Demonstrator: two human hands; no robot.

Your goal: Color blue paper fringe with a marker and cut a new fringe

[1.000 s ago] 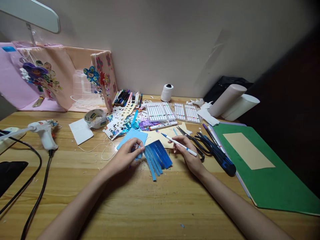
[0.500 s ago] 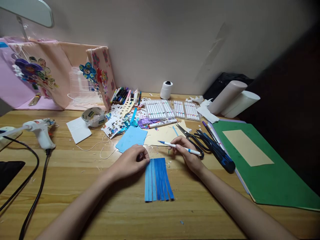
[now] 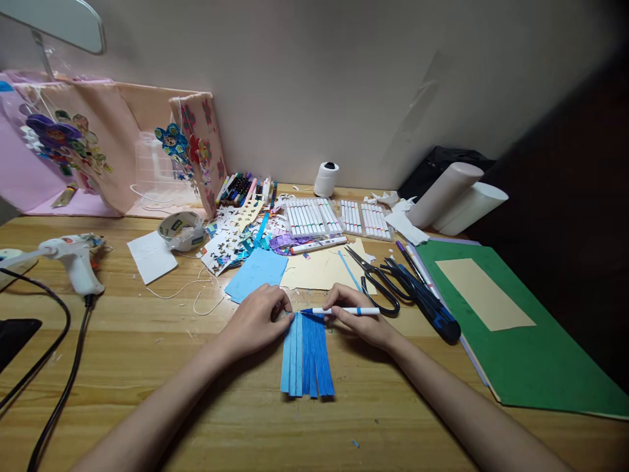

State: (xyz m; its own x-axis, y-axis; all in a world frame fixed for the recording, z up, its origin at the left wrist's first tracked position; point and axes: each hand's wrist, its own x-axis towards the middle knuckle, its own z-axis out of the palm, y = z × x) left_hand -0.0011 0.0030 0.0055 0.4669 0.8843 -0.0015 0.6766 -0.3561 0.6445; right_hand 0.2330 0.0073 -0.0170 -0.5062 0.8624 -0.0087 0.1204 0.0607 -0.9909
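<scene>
A blue paper fringe lies on the wooden table before me, cut into several strips that hang toward me. Its left strips are light blue and its right ones a darker blue. My left hand is closed at the fringe's top left corner, thumb and fingers pinching the paper. In my right hand is a white marker with a blue band, held nearly level. The marker's blue tip touches or hovers just over the fringe's top edge; I cannot tell which. Scissors lie just beyond my right hand.
Blue paper, a cream sheet, paper scraps and marker sets lie behind my hands. A glue gun with a black cable is at left. A utility knife and green board are at right.
My right hand has brought the marker down and left, from above the table to the fringe's top edge. The fringe's strips sit slightly closer together. My left hand stays on the corner.
</scene>
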